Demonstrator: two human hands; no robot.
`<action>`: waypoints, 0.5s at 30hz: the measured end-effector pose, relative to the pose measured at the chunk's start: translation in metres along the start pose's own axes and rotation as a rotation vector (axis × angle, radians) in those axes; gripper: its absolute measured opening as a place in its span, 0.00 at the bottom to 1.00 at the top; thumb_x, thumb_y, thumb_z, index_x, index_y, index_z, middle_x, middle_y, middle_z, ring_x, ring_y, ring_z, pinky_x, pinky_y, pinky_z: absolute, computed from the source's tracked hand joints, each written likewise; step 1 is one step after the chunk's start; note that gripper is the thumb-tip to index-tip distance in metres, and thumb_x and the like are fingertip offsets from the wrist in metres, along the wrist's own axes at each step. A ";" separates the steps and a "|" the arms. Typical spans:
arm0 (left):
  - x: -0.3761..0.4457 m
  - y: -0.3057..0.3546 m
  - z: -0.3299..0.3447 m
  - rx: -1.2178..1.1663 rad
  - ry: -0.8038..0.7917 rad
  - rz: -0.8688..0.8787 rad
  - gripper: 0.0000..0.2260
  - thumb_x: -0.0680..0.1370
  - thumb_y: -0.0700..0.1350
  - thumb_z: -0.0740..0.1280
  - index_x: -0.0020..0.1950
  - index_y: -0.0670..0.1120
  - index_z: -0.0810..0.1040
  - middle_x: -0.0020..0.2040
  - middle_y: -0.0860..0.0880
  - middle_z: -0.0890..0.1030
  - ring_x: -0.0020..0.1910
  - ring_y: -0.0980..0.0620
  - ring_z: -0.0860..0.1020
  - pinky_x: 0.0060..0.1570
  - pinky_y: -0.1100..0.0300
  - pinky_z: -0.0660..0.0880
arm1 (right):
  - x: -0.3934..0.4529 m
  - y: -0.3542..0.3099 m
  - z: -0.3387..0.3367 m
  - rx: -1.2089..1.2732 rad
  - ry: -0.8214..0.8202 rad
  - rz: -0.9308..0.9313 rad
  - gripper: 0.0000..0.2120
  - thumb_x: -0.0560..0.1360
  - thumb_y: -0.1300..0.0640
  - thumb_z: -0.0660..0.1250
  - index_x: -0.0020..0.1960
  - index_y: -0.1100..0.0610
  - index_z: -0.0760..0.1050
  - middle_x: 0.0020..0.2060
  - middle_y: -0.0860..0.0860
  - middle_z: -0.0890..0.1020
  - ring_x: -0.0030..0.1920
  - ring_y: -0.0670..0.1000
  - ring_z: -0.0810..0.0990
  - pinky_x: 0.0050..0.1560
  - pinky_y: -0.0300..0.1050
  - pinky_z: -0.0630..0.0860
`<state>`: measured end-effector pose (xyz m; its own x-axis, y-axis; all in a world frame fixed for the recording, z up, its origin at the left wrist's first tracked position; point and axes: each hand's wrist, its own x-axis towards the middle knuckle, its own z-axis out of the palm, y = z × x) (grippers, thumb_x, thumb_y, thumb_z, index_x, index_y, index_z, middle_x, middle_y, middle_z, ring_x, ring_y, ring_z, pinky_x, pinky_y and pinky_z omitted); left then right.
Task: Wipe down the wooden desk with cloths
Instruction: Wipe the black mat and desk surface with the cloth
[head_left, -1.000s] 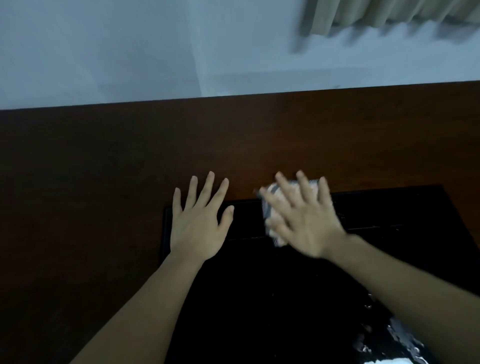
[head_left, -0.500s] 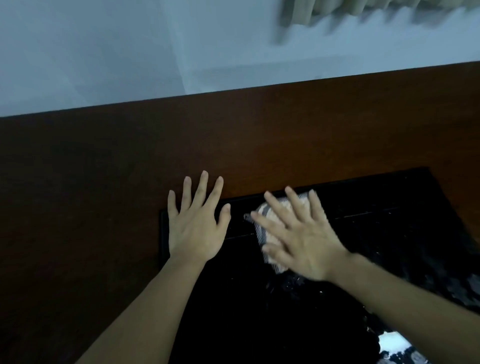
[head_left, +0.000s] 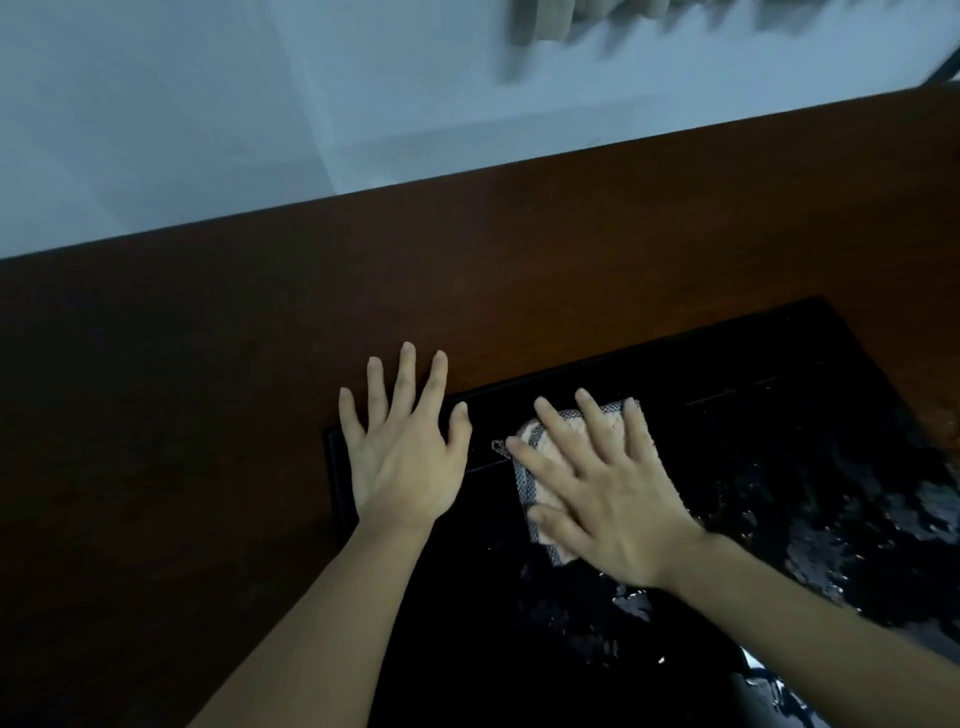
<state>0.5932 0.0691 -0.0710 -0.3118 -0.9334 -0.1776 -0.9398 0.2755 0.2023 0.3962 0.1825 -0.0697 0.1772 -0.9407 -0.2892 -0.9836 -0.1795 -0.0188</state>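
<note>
Most of the brown surface (head_left: 363, 291) looks unwiped; my right hand (head_left: 602, 499) presses the cloth (head_left: 545, 441) flat-fingered on the wet black mat (head_left: 779, 415), left hand (head_left: 405, 457) spread empty.

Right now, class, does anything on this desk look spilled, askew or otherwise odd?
Yes. The black mat glistens with wet streaks and droplets right of the right hand, which presses a cloth flat. The left hand rests at the mat's far left corner. The wooden desk looks dry.

No text, label, brand, number or sign can be read anywhere in the head view.
</note>
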 end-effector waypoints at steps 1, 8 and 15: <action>0.000 -0.001 0.000 0.000 0.006 0.000 0.27 0.84 0.61 0.43 0.83 0.59 0.44 0.84 0.52 0.42 0.82 0.44 0.39 0.79 0.39 0.40 | -0.003 0.004 0.002 -0.002 -0.007 -0.023 0.31 0.83 0.33 0.41 0.83 0.43 0.49 0.82 0.54 0.54 0.79 0.67 0.55 0.72 0.76 0.56; 0.000 -0.001 0.001 0.013 0.006 -0.006 0.27 0.84 0.61 0.43 0.83 0.59 0.43 0.84 0.52 0.42 0.82 0.44 0.38 0.79 0.39 0.40 | 0.080 0.085 -0.021 0.051 0.000 0.329 0.33 0.72 0.28 0.26 0.75 0.33 0.25 0.81 0.47 0.35 0.81 0.61 0.36 0.75 0.71 0.39; 0.001 0.001 -0.001 0.005 -0.016 -0.020 0.27 0.84 0.62 0.44 0.83 0.60 0.43 0.83 0.53 0.42 0.82 0.45 0.39 0.79 0.40 0.40 | 0.036 0.024 -0.014 -0.028 -0.019 0.172 0.31 0.79 0.33 0.31 0.80 0.40 0.31 0.82 0.53 0.38 0.80 0.66 0.41 0.73 0.75 0.44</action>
<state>0.5916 0.0682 -0.0701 -0.2947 -0.9351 -0.1968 -0.9466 0.2575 0.1938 0.3795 0.1399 -0.0675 0.0058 -0.9528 -0.3036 -0.9979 -0.0248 0.0590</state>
